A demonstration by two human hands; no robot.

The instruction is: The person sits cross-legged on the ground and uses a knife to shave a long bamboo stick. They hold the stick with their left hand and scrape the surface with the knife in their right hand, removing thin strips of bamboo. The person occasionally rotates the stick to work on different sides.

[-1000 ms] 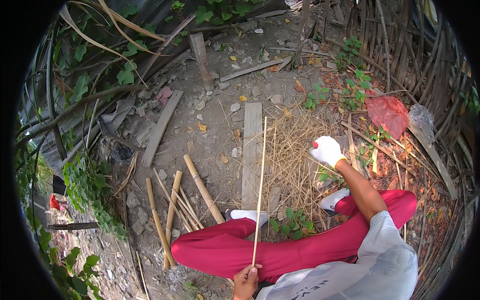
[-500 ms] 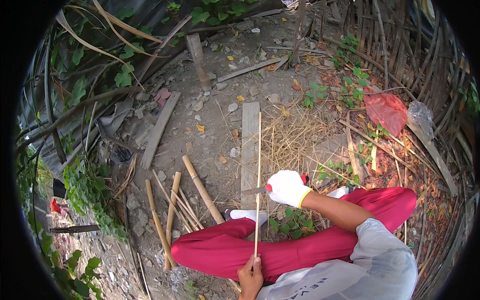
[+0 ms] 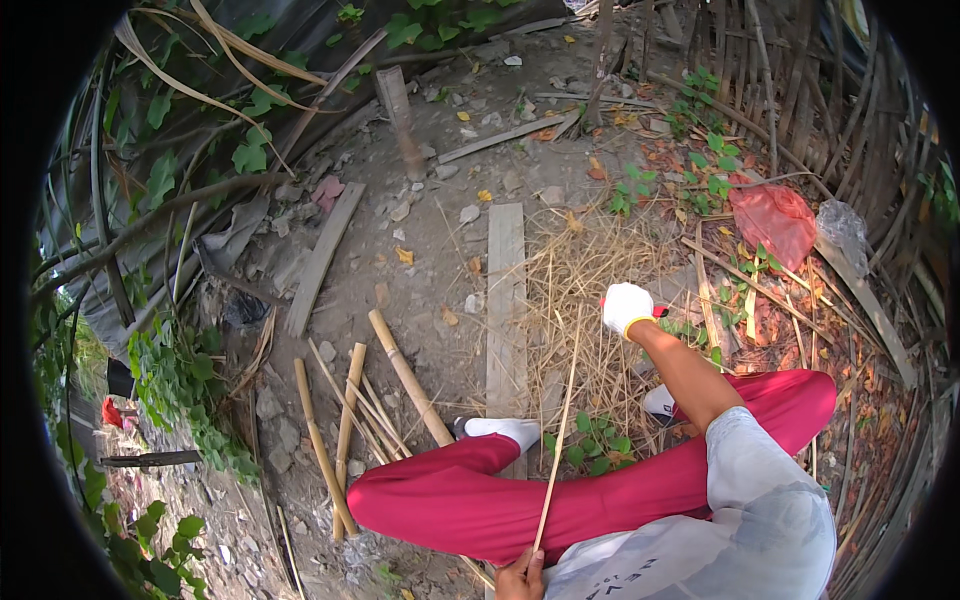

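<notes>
My bare left hand, low in the picture, is closed round the near end of a thin pale bamboo strip. The strip slants up and away to the right, over my red trousers and toward the dry shavings. My right hand, in a white glove with a yellow cuff, is closed on a knife with a red handle. Its blade, plain half a second ago, is hard to make out now. The right fist is near the strip's far end; whether the blade touches it I cannot tell.
A grey plank lies on the ground ahead, beside the shavings. Cut bamboo poles lie by my left knee. A short post stands farther off. A red plastic bag and a stick fence are at the right.
My right hand with the knife has moved away and to the right. The strip's far end has swung right and lower, and my left hand has shifted nearer and slightly right.
</notes>
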